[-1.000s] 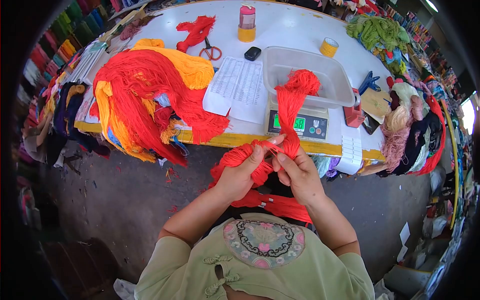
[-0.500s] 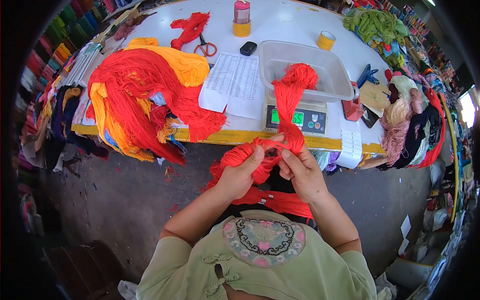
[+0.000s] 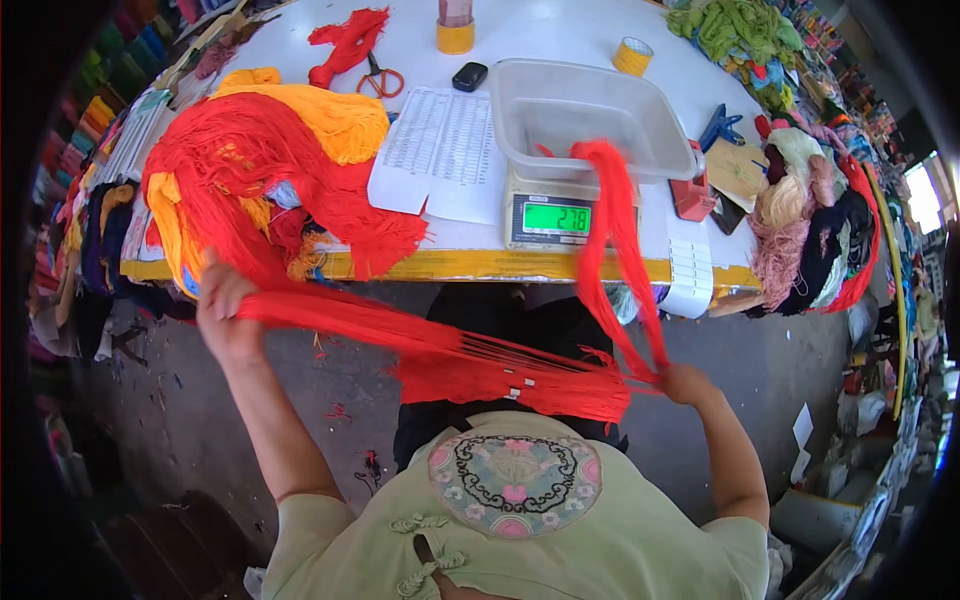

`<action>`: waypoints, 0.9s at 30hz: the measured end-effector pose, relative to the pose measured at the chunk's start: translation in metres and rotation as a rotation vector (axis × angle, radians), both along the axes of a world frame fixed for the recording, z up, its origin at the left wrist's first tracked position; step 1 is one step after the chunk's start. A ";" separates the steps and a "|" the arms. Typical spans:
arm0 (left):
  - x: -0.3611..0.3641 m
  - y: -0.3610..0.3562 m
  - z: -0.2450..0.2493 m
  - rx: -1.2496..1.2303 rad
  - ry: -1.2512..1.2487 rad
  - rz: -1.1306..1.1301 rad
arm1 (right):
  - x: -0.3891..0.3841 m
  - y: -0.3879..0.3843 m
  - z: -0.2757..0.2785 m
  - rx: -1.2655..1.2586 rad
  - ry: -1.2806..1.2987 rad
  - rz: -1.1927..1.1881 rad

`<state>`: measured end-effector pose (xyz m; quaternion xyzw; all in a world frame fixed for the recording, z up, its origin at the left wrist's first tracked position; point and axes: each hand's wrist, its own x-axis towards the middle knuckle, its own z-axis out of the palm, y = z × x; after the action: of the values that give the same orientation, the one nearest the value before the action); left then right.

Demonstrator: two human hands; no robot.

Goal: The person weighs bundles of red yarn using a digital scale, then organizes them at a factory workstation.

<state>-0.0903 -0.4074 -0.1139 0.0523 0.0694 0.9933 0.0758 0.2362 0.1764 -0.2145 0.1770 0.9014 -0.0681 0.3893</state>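
Observation:
Red yarn (image 3: 400,325) is stretched across in front of my body. My left hand (image 3: 225,305) is closed round its left end, by the table edge. My right hand (image 3: 685,384) is closed on its right end. From there a red strand (image 3: 620,230) loops up over the scale into the clear plastic tub (image 3: 665,158). The green display of the scale (image 3: 557,218) shows digits. More red yarn (image 3: 430,382) with small pale bands lies across my lap. A large red yarn pile (image 3: 230,150) with orange yarn (image 3: 340,118) lies at the table's left.
Printed sheets (image 3: 440,150), scissors (image 3: 380,78), a black object (image 3: 470,76), a tape roll (image 3: 632,56) and a bottle (image 3: 455,28) are on the table (image 3: 400,30). A red tool (image 3: 692,192) and mixed yarn (image 3: 785,220) are at the right.
My hands have moved far apart, pulling the bunched red yarn out long. Less yarn is in the tub, and the display digits differ. The view has shifted slightly.

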 end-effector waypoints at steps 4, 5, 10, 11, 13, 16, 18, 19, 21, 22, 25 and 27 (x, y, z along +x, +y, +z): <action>0.032 0.023 0.024 0.183 0.242 0.004 | -0.005 -0.027 0.039 0.149 0.020 0.141; 0.049 0.060 0.044 0.179 0.197 -0.045 | -0.023 -0.051 0.063 0.110 0.118 0.171; 0.076 0.161 0.015 -0.409 0.462 -0.441 | -0.089 -0.131 0.149 -0.477 0.488 0.161; 0.085 0.180 0.013 -0.526 0.524 -0.549 | -0.096 -0.136 0.154 -0.726 0.558 0.064; 0.101 0.218 0.023 -0.876 0.858 -0.473 | -0.103 -0.145 0.164 -1.017 0.519 -0.103; 0.122 0.253 0.021 -1.294 1.316 -0.261 | -0.100 -0.139 0.162 -1.159 0.438 -0.258; 0.134 0.259 0.021 -1.406 1.115 -0.606 | -0.094 -0.128 0.159 -1.099 0.392 -0.262; 0.137 0.259 0.019 -1.349 1.014 -0.725 | -0.091 -0.120 0.150 -1.131 0.387 -0.291; 0.135 0.257 0.018 -1.300 0.906 -0.878 | -0.079 -0.102 0.122 -1.174 0.479 -0.414; 0.132 0.255 0.023 -1.311 0.897 -0.910 | -0.074 -0.093 0.105 -1.198 0.520 -0.469; 0.133 0.250 0.014 -1.218 0.734 -0.847 | -0.060 -0.041 0.074 -0.148 1.018 -0.395; 0.131 0.246 0.004 -1.212 0.692 -0.789 | -0.051 0.000 0.062 0.266 1.154 -0.235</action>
<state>0.0408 -0.1619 -0.1095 0.3280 0.5928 0.6101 0.4109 0.1847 0.1765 -0.1522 0.2569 0.9423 -0.0822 -0.1983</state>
